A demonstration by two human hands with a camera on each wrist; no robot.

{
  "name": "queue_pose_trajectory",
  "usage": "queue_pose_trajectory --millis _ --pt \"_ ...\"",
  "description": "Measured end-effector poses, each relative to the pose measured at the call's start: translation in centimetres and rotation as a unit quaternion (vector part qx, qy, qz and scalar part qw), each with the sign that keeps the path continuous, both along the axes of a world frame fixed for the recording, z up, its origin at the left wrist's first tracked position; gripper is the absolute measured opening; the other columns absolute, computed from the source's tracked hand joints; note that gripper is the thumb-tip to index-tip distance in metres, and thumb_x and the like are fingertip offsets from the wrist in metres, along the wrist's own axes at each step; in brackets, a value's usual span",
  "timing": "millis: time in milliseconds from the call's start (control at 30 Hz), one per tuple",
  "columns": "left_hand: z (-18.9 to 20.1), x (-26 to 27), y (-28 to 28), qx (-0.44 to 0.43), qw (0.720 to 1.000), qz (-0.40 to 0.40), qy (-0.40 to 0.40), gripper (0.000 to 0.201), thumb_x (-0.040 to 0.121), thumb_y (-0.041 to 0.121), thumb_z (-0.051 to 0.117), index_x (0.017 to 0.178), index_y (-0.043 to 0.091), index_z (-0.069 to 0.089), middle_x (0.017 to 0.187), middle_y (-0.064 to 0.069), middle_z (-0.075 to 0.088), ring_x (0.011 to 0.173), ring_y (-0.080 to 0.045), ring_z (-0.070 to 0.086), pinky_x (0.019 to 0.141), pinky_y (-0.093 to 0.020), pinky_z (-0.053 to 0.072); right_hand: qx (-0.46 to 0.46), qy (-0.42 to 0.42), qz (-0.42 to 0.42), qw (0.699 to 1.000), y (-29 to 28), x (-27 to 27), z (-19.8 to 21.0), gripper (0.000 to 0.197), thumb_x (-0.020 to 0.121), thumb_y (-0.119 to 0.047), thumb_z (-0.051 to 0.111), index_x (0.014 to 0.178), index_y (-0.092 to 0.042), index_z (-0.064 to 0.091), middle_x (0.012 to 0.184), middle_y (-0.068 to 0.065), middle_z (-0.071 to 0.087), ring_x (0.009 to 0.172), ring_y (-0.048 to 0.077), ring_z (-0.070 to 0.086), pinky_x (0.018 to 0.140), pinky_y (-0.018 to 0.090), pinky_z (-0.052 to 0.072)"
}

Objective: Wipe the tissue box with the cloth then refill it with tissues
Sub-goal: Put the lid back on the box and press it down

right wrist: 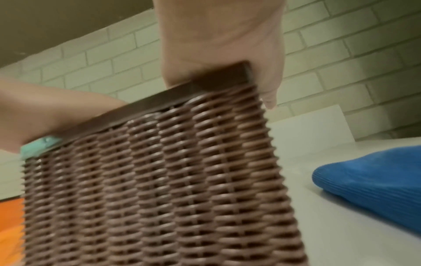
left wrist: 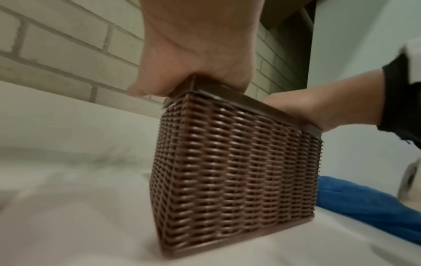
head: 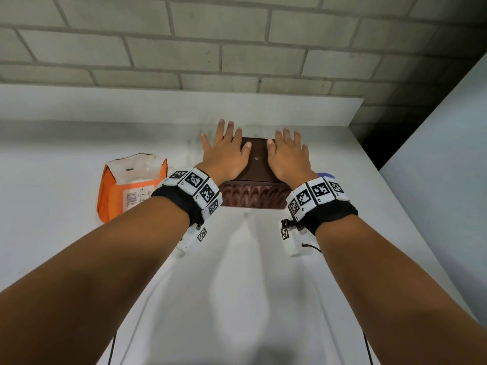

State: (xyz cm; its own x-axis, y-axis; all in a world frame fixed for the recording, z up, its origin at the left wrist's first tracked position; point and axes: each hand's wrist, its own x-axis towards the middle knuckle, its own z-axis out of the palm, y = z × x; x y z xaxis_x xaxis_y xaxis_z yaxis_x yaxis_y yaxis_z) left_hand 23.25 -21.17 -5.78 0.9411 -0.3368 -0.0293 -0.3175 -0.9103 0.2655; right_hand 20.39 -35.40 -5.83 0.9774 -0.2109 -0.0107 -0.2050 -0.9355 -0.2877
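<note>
A person stands at a white counter [head: 263, 259] that runs along a pale brick wall [head: 237, 48], both bare forearms reaching forward. In the middle of the counter sits a brown woven wicker-style tissue box [head: 253, 197] with a flat, dark brown lid [head: 257, 160]. The left hand [head: 224, 154] lies palm down on the left side of the lid, fingers straight and spread, the fingertips reaching past the far edge. The right hand [head: 287, 156] lies flat on the right side of the lid in the same way, fingers straight and slightly apart. Neither grip is closed around anything; both simply press on the lid from above. The wrist views show the heels of both palms touching the lid's near edge. A crumpled blue cloth [right wrist: 376, 185] lies on the counter just to the right of the box, mostly hidden behind the right wrist in the head view. To the left of the box, a short way apart, rests an orange and white plastic pack of tissues [head: 131, 185], its top torn open. Each wrist wears a black band [head: 332, 214] ringed with white blocks printed with black square markers.
</note>
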Motion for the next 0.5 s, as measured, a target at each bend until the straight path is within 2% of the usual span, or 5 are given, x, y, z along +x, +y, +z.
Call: queue_pose_trajectory --millis 133,267,367,500 --pt "-0.15 -0.09 0.09 0.006 1.000 0.001 -0.004 0.060 0.101 0.042 0.015 0.153 0.013 0.009 0.163 -0.003 -0.001 0.149 -0.020 -0.013 0.116 -0.057 -0.006 0.002 0.001 0.001 1.000 0.06 0.00 -0.22 0.058 0.103 -0.038 0.014 0.153 -0.011 0.011 0.162 0.009 0.000 0.149 0.026 -0.011 0.120 0.046 -0.003" --pt "-0.56 -0.18 0.08 -0.007 1.000 0.006 -0.014 0.059 0.101 0.039 0.017 0.153 0.012 0.010 0.162 -0.003 0.003 0.150 -0.019 -0.008 0.117 -0.057 -0.005 0.002 -0.002 0.003 1.000 0.03 0.05 -0.36 0.058 0.103 -0.038 0.014 0.153 -0.011 0.009 0.162 0.006 -0.001 0.150 0.024 -0.010 0.120 0.045 -0.003" --pt "-0.84 -0.08 0.04 -0.030 0.999 0.009 -0.010 0.058 0.101 0.036 0.021 0.152 0.011 0.014 0.161 -0.004 0.013 0.150 -0.020 0.001 0.118 -0.055 -0.003 0.009 0.004 0.009 1.000 -0.08 0.19 -0.47 0.058 0.102 -0.038 0.015 0.153 -0.010 0.010 0.162 0.006 0.002 0.150 0.024 -0.007 0.121 0.045 0.001" --pt "-0.95 0.11 -0.02 -0.035 0.999 0.013 -0.004 0.054 0.100 0.036 0.027 0.148 0.012 0.027 0.153 -0.007 0.032 0.145 -0.025 0.019 0.118 -0.052 0.009 0.029 0.014 0.015 0.999 -0.26 0.57 -0.95 0.056 0.102 -0.036 0.021 0.151 -0.009 0.019 0.159 0.006 0.019 0.149 0.026 0.006 0.120 0.047 0.016"
